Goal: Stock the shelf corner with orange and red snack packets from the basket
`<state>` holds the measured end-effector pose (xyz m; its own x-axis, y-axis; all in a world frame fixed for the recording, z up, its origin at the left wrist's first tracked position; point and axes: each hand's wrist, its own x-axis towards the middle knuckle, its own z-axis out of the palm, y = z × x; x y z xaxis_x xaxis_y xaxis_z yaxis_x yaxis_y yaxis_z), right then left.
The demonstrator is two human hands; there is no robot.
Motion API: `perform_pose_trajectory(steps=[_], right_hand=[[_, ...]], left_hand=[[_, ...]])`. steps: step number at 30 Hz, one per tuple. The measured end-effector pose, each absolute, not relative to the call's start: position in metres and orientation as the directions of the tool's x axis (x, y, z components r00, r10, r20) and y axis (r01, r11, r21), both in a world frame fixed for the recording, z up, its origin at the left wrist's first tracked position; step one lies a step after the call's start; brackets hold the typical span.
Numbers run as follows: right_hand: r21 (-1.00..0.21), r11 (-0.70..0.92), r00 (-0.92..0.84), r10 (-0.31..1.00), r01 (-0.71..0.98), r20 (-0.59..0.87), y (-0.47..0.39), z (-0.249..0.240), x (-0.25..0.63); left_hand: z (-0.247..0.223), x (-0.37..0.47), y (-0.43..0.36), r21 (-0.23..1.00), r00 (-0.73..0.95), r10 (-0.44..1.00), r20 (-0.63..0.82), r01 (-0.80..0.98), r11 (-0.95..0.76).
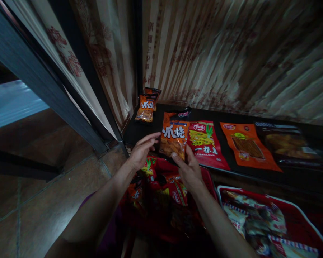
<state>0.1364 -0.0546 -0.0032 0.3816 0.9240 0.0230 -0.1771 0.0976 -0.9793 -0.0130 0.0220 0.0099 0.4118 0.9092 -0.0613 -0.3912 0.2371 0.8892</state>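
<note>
An orange snack bag (174, 138) with large white and black lettering is held upright above the shelf's front edge. My right hand (190, 170) grips its lower right corner, thumb on the front. At the bag's left edge, my left hand (144, 152) has its fingers stretched out; whether they touch the bag I cannot tell. Just right of it lies a red snack bag (208, 148) with a yellow food picture. Below my hands, a red basket (208, 179) holds several red and orange packets (177, 193).
Small orange packets (145, 109) stand in the shelf's back left corner. Further right lie an orange bag (249, 145) and a dark bag (288, 143). Another red basket (293, 204) with a white rim holds pale packets. A dark metal post (97, 71) rises at left; patterned curtains hang behind.
</note>
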Motion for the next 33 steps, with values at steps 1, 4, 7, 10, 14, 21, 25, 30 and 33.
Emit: perform_pose_trajectory(steps=[1,4,7,10,14,21,25,30,33], right_hand=[[-0.964,0.079,0.385,0.922,-0.254,-0.026,-0.054,0.0,0.135],[-0.906,0.036,0.37,0.919,-0.422,-0.135,-0.053,0.01,0.13],[-0.887,0.022,0.363,0.917,-0.461,-0.166,-0.052,0.013,0.129],[-0.922,0.015,0.362,0.922,-0.387,-0.137,-0.051,0.01,0.131],[-0.955,-0.023,0.337,0.933,-0.294,-0.126,-0.05,0.006,0.134],[-0.958,0.03,0.314,0.947,-0.284,-0.063,-0.045,0.003,0.135],[-0.95,0.015,0.311,0.947,-0.311,-0.087,-0.044,-0.001,0.135],[-0.921,0.006,0.3,0.946,-0.389,-0.12,-0.045,-0.002,0.134],[-0.926,0.01,0.298,0.948,-0.378,-0.111,-0.044,-0.003,0.134]], left_hand=[[0.008,-0.012,0.022,0.9,0.393,0.917,-0.067,-0.372,0.226],[0.003,-0.01,0.021,0.907,0.388,0.918,-0.082,-0.353,0.23],[0.0,-0.008,0.017,0.873,0.426,0.893,-0.145,-0.37,0.318],[0.0,-0.007,0.015,0.845,0.479,0.858,-0.185,-0.369,0.388],[-0.002,-0.006,0.016,0.842,0.465,0.873,-0.146,-0.405,0.356],[-0.004,-0.007,0.019,0.839,0.494,0.862,-0.112,-0.418,0.348],[-0.001,-0.009,0.018,0.83,0.527,0.843,-0.107,-0.42,0.367],[0.004,-0.01,0.017,0.829,0.548,0.83,-0.104,-0.414,0.376],[0.005,-0.011,0.018,0.841,0.53,0.84,-0.118,-0.396,0.368]])
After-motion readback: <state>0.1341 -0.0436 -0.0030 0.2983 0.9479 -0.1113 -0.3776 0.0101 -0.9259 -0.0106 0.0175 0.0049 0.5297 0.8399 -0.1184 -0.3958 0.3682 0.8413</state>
